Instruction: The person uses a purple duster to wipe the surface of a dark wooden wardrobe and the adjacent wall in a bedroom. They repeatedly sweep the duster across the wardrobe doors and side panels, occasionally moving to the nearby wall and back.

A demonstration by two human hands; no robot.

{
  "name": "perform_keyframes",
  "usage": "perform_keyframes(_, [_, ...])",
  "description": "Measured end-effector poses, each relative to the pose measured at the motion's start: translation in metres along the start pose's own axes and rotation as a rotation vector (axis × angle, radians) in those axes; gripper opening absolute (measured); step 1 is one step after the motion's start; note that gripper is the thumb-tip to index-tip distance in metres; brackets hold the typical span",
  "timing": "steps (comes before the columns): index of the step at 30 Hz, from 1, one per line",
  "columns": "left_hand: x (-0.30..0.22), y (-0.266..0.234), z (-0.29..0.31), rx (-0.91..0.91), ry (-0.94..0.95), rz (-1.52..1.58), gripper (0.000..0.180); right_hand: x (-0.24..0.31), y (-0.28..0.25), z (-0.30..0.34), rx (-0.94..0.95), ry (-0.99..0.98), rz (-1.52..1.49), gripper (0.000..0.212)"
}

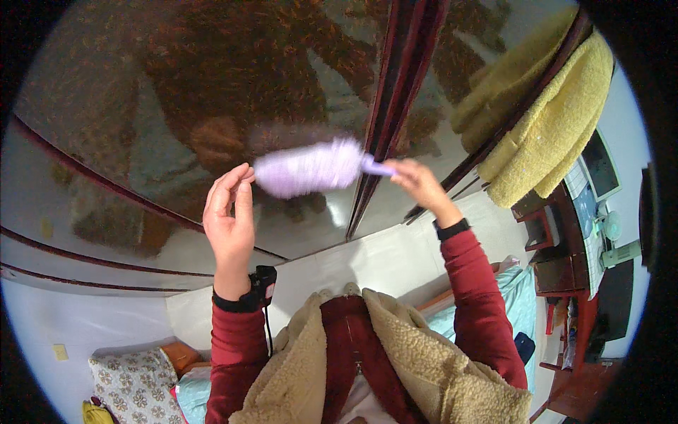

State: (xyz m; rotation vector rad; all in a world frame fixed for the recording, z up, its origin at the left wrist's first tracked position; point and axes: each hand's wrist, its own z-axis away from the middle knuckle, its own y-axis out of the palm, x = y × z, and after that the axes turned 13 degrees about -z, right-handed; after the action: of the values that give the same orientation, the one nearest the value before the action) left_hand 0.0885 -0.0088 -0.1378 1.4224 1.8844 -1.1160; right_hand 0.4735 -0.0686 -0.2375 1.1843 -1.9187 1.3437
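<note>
A fluffy lilac duster (311, 168) is held sideways in front of a glossy dark wardrobe door (141, 85), its head smeared by motion. My right hand (422, 185) is closed around the purple handle (378, 167) at the duster's right end. At the other end is my left hand (232, 219), fingers half bent and thumb raised with a gap between them. Its fingertips come right up to the duster's tip; whether they touch the fibres I cannot tell. A black strap with a small device (264, 284) sits on my left wrist.
A yellow towel (558, 127) hangs over a door edge at the right. Beyond it stand a dark red desk (565, 275) and a monitor (600, 166). Light blue bedding (519, 300) lies beside my right arm. A flower-patterned cushion (134, 381) is at the lower left.
</note>
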Motion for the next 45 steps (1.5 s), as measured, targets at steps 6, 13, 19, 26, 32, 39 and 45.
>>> perform_keyframes(6, [0.016, -0.012, 0.007, 0.057, -0.017, -0.18, 0.02, -0.052, 0.063, 0.041, 0.421, 0.292, 0.854, 0.021])
perform_keyframes(13, [0.008, -0.058, 0.002, -0.341, -0.081, -0.078, 0.036, 0.063, 0.04, -0.039, -0.244, -0.223, 0.045, 0.029])
perform_keyframes(19, [0.01, -0.076, 0.01, -0.453, -0.083, -0.097, 0.038, 0.059, 0.135, -0.043, -0.125, -0.079, -0.243, 0.034])
perform_keyframes(26, [0.034, -0.093, 0.024, -0.35, -0.103, -0.148, 0.023, -0.036, 0.209, 0.028, 0.729, 0.368, 0.766, 0.019])
perform_keyframes(32, [0.028, -0.077, 0.011, -0.378, -0.008, -0.113, 0.03, 0.04, 0.078, -0.004, 0.397, 0.233, 0.442, 0.029])
perform_keyframes(39, [-0.013, -0.051, -0.013, -0.47, 0.33, -0.373, 0.051, 0.149, 0.0, -0.047, -0.557, -0.195, -0.275, 0.031])
perform_keyframes(45, [-0.026, -0.037, -0.021, -0.428, 0.372, -0.444, 0.06, 0.136, 0.062, -0.029, -0.077, -0.324, 0.375, 0.044])
